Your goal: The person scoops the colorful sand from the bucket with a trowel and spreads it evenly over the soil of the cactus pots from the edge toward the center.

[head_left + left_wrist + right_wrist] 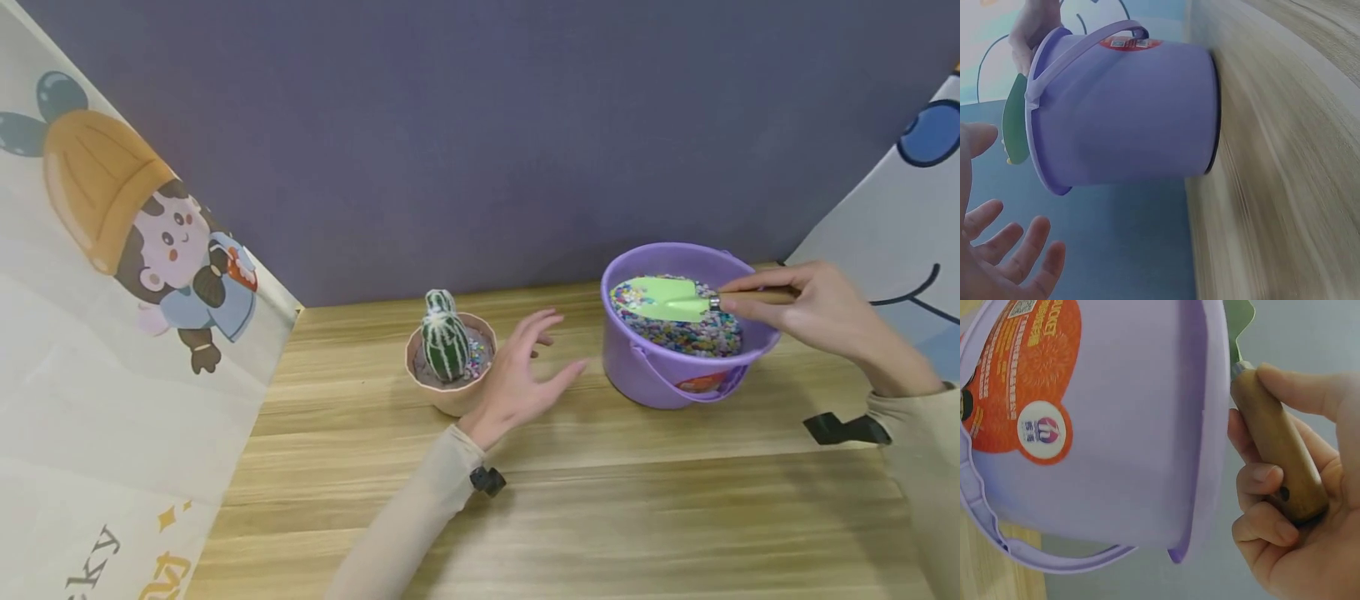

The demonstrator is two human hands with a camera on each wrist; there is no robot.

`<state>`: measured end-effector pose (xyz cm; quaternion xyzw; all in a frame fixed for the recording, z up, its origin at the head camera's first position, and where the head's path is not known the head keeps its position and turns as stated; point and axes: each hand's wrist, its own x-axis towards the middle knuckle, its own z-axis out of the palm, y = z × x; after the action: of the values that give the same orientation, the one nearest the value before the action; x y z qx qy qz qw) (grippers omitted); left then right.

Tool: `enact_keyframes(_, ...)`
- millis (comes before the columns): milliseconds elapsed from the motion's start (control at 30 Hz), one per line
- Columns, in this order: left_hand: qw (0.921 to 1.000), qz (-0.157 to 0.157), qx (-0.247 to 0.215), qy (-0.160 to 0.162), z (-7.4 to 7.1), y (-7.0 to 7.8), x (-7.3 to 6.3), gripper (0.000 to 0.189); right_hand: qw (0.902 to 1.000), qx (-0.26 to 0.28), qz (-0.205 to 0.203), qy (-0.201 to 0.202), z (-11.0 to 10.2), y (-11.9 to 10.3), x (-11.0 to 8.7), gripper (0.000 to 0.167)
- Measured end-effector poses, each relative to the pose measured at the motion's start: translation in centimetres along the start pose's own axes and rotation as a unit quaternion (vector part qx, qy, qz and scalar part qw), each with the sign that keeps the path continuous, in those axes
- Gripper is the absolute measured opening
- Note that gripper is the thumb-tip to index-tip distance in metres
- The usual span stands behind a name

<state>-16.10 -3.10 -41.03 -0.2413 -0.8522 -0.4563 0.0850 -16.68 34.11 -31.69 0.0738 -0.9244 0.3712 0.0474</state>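
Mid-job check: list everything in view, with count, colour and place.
Table: one, light wood, under everything
Bucket: one, purple, on the table's right
Label: one, red-orange, bucket's side
Pebbles: many, multicoloured, in the bucket
Trowel: one, green blade, wooden handle, over the bucket; pebbles on its tip
Pot: one, peach, left of the bucket
Cactus: one, green and white, in the pot
Pot pebbles: several, multicoloured, beside the cactus
Back panel: one, blue-grey
Side panels: two, white, cartoon prints
Sleeves: two, beige
Wrist devices: two, black
Left hand: one, holding nothing, near the pot
Right hand: one, gripping the trowel's handle
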Motion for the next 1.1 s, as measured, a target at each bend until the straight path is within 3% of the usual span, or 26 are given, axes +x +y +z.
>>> enact_keyframes(233, 0.9999, 0.006, -0.009, 0.008, -0.4, -0.2, -0.5, 0.069, 0.9999, 0.004, -0.016, 0.003, 0.5, -0.5, 0.1, 0.028)
enact_keyframes(533, 0.9992, 0.023, -0.028, 0.019, -0.9, -0.4, -1.1, 0.066, 0.9996, 0.013, -0.005, -0.023, 0.7, -1.2, 0.2, 0.03)
enact_keyframes(900, 0.9988, 0.029, -0.024, 0.032, -2.2, -0.3, -2.2, 0.061, 0.998, 0.02, -0.029, -0.053, 1.8, -2.3, 0.7, 0.028)
enact_keyframes(1100, 0.9971, 0.056, -0.014, 0.05, -3.1, -0.9, -3.1, 0.05, 0.9983, 0.001, -0.028, -0.05, 2.4, -2.9, 1.0, 0.028)
